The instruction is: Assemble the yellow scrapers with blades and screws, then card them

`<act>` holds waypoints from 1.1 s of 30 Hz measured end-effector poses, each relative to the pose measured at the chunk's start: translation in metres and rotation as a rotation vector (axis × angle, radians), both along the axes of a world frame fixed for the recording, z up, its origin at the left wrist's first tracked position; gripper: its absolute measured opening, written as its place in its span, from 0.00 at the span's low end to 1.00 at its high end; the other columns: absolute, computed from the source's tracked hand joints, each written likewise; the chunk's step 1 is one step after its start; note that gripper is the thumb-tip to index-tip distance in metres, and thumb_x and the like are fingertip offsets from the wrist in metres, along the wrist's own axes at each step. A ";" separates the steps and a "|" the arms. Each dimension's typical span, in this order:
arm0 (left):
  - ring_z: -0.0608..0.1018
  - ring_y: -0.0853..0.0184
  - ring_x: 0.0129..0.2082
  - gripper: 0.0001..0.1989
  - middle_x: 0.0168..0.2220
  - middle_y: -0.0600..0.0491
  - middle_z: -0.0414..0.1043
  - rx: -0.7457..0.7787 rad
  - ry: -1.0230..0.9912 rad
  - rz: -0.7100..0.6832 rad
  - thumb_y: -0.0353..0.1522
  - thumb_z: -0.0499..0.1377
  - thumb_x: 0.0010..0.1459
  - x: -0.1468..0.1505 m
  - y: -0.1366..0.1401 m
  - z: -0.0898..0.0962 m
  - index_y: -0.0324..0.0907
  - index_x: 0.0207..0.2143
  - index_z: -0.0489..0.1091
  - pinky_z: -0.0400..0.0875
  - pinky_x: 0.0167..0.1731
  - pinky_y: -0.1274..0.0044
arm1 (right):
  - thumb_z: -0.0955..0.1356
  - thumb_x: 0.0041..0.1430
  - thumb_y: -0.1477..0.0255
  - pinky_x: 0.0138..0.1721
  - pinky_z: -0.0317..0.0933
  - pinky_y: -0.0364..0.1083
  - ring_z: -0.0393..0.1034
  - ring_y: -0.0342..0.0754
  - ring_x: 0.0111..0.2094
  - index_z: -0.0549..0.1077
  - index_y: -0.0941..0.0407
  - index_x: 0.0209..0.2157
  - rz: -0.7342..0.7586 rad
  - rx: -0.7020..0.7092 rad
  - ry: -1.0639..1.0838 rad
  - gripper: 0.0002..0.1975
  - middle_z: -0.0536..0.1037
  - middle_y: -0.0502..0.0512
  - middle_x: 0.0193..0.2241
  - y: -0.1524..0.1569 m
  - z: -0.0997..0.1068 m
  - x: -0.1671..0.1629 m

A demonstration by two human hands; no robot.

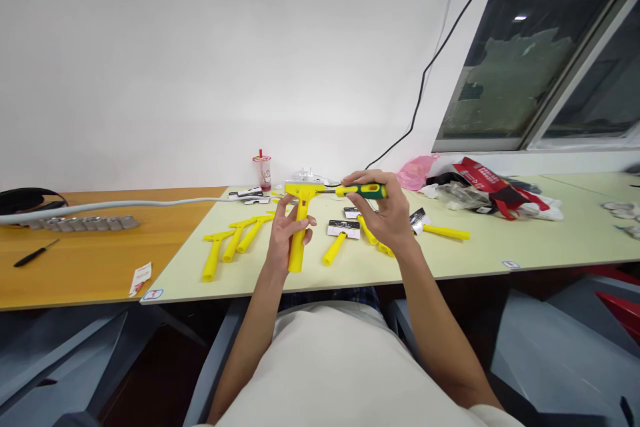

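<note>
Above the desk (493, 240), the left hand's (281, 235) fingers grip a yellow scraper (303, 203); the right hand's (389, 212) hold a screwdriver (367, 191) at its head. Likely screw-turning; that calls for steady alignment.

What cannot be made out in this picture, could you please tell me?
All in the head view:
Yellow tool: grip partly hidden by the left hand.
Screwdriver: tip too small to judge contact.
Cards: print too small to read.
Black curved object: cut off by the left edge.
</note>
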State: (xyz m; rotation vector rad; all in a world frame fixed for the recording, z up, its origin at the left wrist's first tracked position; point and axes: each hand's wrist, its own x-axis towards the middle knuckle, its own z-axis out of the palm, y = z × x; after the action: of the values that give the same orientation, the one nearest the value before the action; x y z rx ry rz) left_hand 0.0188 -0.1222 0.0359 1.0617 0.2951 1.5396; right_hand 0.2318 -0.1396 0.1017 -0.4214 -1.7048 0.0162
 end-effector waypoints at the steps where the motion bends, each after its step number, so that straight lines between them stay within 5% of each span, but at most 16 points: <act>1: 0.82 0.71 0.35 0.34 0.51 0.54 0.76 -0.001 0.003 -0.001 0.28 0.75 0.50 0.000 0.000 0.000 0.55 0.58 0.69 0.61 0.20 0.85 | 0.74 0.74 0.70 0.55 0.77 0.60 0.81 0.55 0.51 0.72 0.46 0.52 -0.026 0.026 0.010 0.10 0.82 0.55 0.48 0.000 0.000 0.000; 4: 0.82 0.70 0.35 0.34 0.50 0.53 0.76 0.000 0.014 -0.004 0.28 0.75 0.50 0.001 -0.001 0.001 0.54 0.57 0.69 0.60 0.20 0.85 | 0.75 0.73 0.69 0.52 0.78 0.58 0.81 0.53 0.46 0.71 0.47 0.49 -0.069 0.059 0.042 0.10 0.82 0.54 0.44 0.001 0.000 0.001; 9: 0.82 0.70 0.35 0.32 0.50 0.53 0.75 0.009 0.004 0.017 0.28 0.74 0.51 0.002 -0.005 0.004 0.53 0.56 0.69 0.61 0.20 0.85 | 0.73 0.74 0.66 0.61 0.75 0.62 0.79 0.58 0.59 0.69 0.47 0.55 0.031 -0.039 0.000 0.13 0.79 0.60 0.56 -0.001 0.001 0.002; 15: 0.81 0.71 0.34 0.32 0.49 0.54 0.74 0.014 -0.002 0.009 0.27 0.74 0.50 0.002 -0.007 0.007 0.54 0.55 0.70 0.61 0.19 0.85 | 0.74 0.73 0.70 0.52 0.77 0.58 0.81 0.54 0.46 0.70 0.47 0.50 -0.086 0.081 0.008 0.10 0.82 0.54 0.44 -0.002 0.001 0.001; 20: 0.82 0.70 0.35 0.32 0.49 0.54 0.74 0.008 0.010 0.015 0.28 0.74 0.50 0.001 -0.006 0.006 0.54 0.56 0.69 0.61 0.19 0.85 | 0.72 0.74 0.71 0.60 0.75 0.63 0.79 0.57 0.57 0.69 0.47 0.54 0.028 -0.006 -0.019 0.12 0.79 0.60 0.55 -0.003 0.002 0.001; 25: 0.82 0.70 0.35 0.33 0.49 0.55 0.75 0.001 0.003 0.015 0.27 0.74 0.50 0.001 -0.007 0.006 0.54 0.56 0.70 0.61 0.19 0.85 | 0.74 0.72 0.72 0.52 0.78 0.58 0.81 0.54 0.48 0.72 0.46 0.52 -0.047 0.080 -0.003 0.12 0.81 0.54 0.45 -0.001 0.001 -0.002; 30: 0.82 0.70 0.35 0.33 0.51 0.54 0.75 0.005 0.011 0.033 0.29 0.75 0.50 0.000 -0.006 0.005 0.55 0.56 0.69 0.61 0.19 0.85 | 0.72 0.74 0.69 0.59 0.76 0.62 0.79 0.57 0.59 0.69 0.46 0.57 0.031 -0.029 -0.032 0.14 0.79 0.59 0.56 -0.004 0.001 -0.002; 33: 0.82 0.70 0.35 0.34 0.51 0.53 0.76 0.011 0.022 0.038 0.29 0.75 0.50 0.000 -0.005 0.006 0.55 0.57 0.69 0.61 0.20 0.84 | 0.73 0.74 0.72 0.57 0.76 0.60 0.81 0.55 0.54 0.70 0.46 0.55 0.003 0.010 -0.023 0.14 0.81 0.57 0.51 -0.004 0.000 -0.003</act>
State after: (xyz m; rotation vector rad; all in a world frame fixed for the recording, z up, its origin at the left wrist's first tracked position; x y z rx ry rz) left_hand 0.0184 -0.1276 0.0418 1.0883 0.3236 1.5655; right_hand 0.2286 -0.1437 0.1018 -0.4136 -1.7275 0.0050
